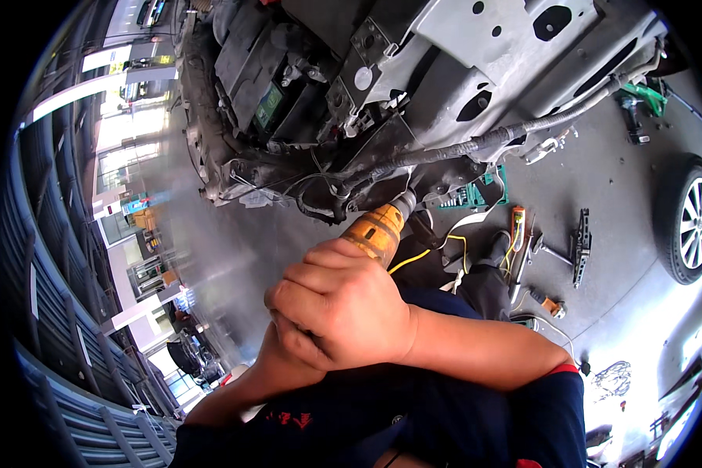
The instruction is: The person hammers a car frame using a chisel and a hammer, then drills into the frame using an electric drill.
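Note:
Both my hands are closed together around the back of a worn orange power drill [373, 232]. My right hand [355, 304] lies over the top, fingers wrapped. Beneath it my left hand [292, 355] grips from the left, most of its fingers hidden. The drill's dark chuck [405, 201] points away from me, up against the underside of a stripped car front [452, 101]. Shadow hides the bit and the exact spot it meets. Just above the chuck runs a wrapped cable harness [476, 144] along the grey metal body.
A green tool case [476, 195] lies under the car's edge. Right of me, the floor holds an orange-and-white tool [517, 226], a black slotted bar [581, 248], a loose wheel [690, 218] and a green-and-black power tool [639, 109]. A yellow cord [413, 260] trails beside the drill.

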A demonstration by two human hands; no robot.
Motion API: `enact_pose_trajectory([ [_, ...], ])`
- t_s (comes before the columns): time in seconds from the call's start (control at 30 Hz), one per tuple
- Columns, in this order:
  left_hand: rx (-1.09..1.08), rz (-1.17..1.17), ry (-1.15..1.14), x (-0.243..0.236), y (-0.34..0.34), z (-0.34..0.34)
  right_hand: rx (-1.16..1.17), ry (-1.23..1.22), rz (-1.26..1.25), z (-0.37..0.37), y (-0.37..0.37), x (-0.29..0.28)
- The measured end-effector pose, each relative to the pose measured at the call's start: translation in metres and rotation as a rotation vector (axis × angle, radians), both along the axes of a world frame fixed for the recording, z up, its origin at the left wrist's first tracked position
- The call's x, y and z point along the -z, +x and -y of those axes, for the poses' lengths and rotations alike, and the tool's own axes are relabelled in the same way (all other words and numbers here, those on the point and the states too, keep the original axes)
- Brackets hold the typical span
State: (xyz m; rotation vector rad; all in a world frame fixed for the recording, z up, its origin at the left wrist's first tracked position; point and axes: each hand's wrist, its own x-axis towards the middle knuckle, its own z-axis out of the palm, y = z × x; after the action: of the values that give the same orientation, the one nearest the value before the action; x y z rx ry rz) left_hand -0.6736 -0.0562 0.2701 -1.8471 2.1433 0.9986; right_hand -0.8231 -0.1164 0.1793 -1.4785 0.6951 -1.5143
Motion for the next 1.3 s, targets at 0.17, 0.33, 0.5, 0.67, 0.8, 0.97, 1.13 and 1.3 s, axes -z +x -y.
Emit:
enact_pose_trajectory([
  [0.17,0.080,-0.030,-0.039,0.003,0.005,0.008,0.024,-0.013,0.014,0.004,0.001,0.003],
  [0.33,0.021,-0.070,-0.017,0.002,0.001,0.005,-0.016,-0.004,0.016,0.004,-0.002,0.000],
  [0.5,-0.013,-0.090,-0.011,0.003,-0.002,0.006,-0.025,0.002,-0.007,0.006,-0.006,0.001],
  [0.67,-0.067,-0.102,-0.020,0.001,-0.005,0.003,-0.091,0.002,-0.045,0.012,-0.012,-0.001],
  [0.8,-0.102,-0.062,-0.014,-0.002,-0.015,0.005,-0.189,0.000,-0.068,0.014,-0.017,-0.001],
  [0.97,-0.105,-0.056,-0.039,-0.005,-0.021,0.008,-0.216,0.002,-0.058,0.017,-0.020,-0.001],
  [1.13,-0.110,-0.069,-0.033,-0.005,-0.024,0.008,-0.194,0.009,-0.037,0.016,-0.023,-0.002],
  [1.3,-0.098,-0.067,-0.028,-0.003,-0.024,0.010,-0.184,0.002,-0.032,0.018,-0.023,-0.001],
])
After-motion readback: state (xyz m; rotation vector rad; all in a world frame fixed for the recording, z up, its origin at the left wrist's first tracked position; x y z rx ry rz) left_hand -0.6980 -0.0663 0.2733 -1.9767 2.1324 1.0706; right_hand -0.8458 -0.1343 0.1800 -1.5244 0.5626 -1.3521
